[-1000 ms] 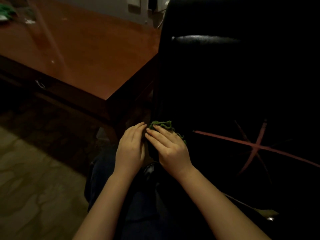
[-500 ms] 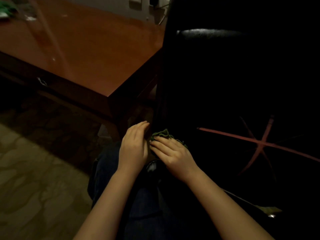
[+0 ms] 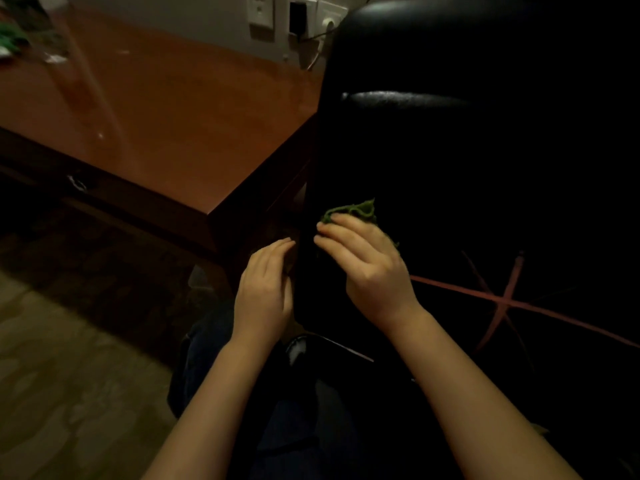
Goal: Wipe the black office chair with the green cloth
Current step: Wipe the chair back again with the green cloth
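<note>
The black office chair (image 3: 467,161) fills the right half of the view, its leather back facing me in dim light. My right hand (image 3: 367,268) presses the crumpled green cloth (image 3: 353,212) against the left side of the chair back, fingers curled over the cloth. Only the cloth's top edge shows above the fingers. My left hand (image 3: 265,289) rests against the chair's left edge just below and left of the cloth, fingers fairly straight, holding nothing.
A reddish-brown wooden desk (image 3: 166,109) stands left of the chair, its corner close to my hands. Wall sockets (image 3: 298,15) sit behind it. Green items (image 3: 8,36) lie at the desk's far left. Patterned carpet (image 3: 62,375) covers the floor. Thin red lines (image 3: 498,299) cross the chair's lower right.
My right hand has slid the green cloth upward along the chair's left side, away from the left hand. The left hand stays near the chair's edge.
</note>
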A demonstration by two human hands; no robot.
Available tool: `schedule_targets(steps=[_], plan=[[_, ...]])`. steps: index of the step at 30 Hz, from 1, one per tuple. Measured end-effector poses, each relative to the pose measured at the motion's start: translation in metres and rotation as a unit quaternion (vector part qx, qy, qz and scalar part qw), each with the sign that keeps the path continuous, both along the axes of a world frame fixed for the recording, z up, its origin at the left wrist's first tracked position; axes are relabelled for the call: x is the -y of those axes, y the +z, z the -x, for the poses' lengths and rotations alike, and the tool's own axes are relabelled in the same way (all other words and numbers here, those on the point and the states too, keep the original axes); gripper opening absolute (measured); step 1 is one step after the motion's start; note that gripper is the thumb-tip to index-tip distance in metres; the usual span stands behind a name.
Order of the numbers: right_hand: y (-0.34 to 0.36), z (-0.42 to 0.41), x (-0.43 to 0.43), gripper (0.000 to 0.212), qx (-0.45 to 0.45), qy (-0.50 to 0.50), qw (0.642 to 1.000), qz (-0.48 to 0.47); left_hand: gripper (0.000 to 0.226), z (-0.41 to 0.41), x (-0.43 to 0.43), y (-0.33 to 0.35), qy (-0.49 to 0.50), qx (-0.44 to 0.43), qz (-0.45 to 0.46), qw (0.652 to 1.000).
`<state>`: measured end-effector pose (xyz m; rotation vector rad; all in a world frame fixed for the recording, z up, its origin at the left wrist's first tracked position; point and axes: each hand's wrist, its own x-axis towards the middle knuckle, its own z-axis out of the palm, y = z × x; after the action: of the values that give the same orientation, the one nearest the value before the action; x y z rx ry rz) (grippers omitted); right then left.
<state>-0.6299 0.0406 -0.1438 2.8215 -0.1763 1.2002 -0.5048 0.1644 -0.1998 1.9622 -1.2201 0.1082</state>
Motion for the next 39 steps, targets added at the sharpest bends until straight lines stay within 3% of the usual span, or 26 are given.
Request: schedule_targets(steps=[9, 18, 39], plan=[[0.093, -0.018, 0.031, 0.028, 0.085, -0.086, 0.991, -0.056, 0.049, -0.014, 0.014, 0.034, -0.007, 0.013, 0.074, 0.997], [0.089, -0.035, 0.011, 0.039, 0.102, -0.115, 0.982, -0.112, 0.051, -0.019, 0.008, 0.017, 0.014, -0.005, 0.059, 0.998], [-0.02, -0.009, -0.032, 0.034, -0.079, -0.017, 0.993, -0.087, 0.049, -0.001, 0.004, 0.018, 0.024, -0.01, 0.07, 0.997]])
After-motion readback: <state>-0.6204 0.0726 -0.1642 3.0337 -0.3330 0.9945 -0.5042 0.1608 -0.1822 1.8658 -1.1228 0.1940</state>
